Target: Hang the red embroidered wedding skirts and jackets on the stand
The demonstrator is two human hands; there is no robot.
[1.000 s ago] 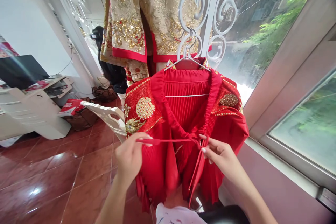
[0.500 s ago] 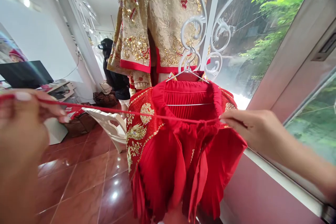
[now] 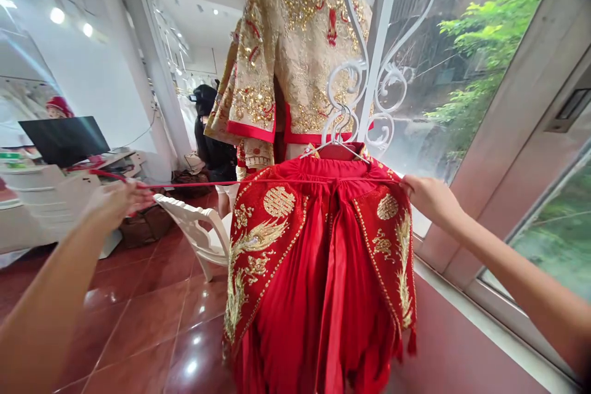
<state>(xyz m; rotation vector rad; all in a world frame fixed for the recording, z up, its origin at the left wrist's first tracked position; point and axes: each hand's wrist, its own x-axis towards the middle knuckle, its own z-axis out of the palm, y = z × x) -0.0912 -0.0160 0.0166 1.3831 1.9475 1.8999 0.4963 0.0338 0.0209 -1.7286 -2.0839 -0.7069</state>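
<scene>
Two bare hands held wide apart, with one red cord (image 3: 198, 184) stretched straight between them, across the top edge of a red pleated skirt (image 3: 295, 301). Left hand (image 3: 113, 200) well out beyond the near end of the hanger, in front of a white tabletop (image 3: 37, 191) with a black monitor (image 3: 64, 141) along its back edge; fingers curled in, grip apparently closed round the cord, though too blurred to tell the exact finger placement. Right hand (image 3: 425, 194) just past the opposite edge of the skirt, near the metal window frame (image 3: 498, 178); grip pinched tight at the fingertips, cord caught between. Skirt hung upright on a wire hanger (image 3: 356, 152) at a white scrollwork stand (image 3: 375, 55), waistband gathered into folds, pleats running down out of view. Gold-embroidered red panels (image 3: 258, 246) along both side edges, bead-bordered, with a tassel (image 3: 412, 343) at one lower corner. Behind the hanger, a cream jacket (image 3: 305, 74) thick with gold sequins, red-trimmed at the hem. White chair (image 3: 203, 221) close by the skirt's left edge, on glossy reddish floor tiles (image 3: 152, 295). Farther back, a person in black (image 3: 212, 141).
</scene>
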